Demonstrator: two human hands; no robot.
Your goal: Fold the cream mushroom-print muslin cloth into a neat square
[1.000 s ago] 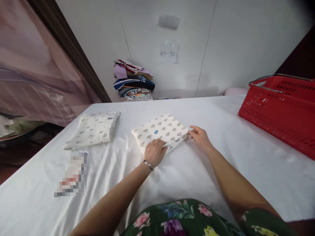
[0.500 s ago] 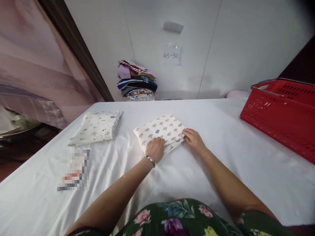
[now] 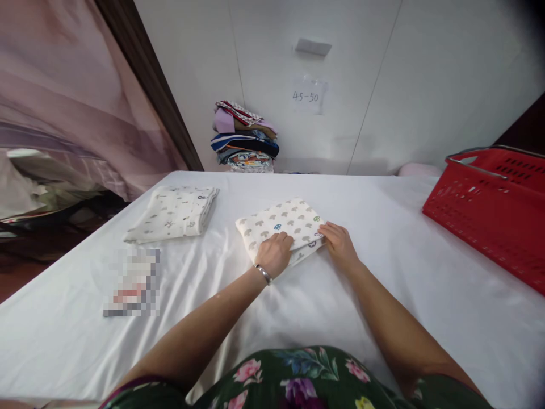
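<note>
A folded cream cloth with a mushroom print (image 3: 281,222) lies in the middle of the white-covered table (image 3: 383,272). My left hand (image 3: 275,254), with a bracelet at the wrist, rests on its near left corner, fingers curled over the edge. My right hand (image 3: 338,244) grips the cloth's near right corner. A second folded cream cloth with small prints (image 3: 174,212) lies to the left, apart from both hands.
A red plastic basket (image 3: 494,210) with a metal handle stands at the right edge. A stack of folded colourful clothes (image 3: 244,138) sits against the back wall under a label reading 45-50. A blurred flat item (image 3: 133,282) lies at the near left.
My right hand has moved in from beside the cloth's right corner onto it. The view has shifted a little to the left; my left hand stays on the cloth.
</note>
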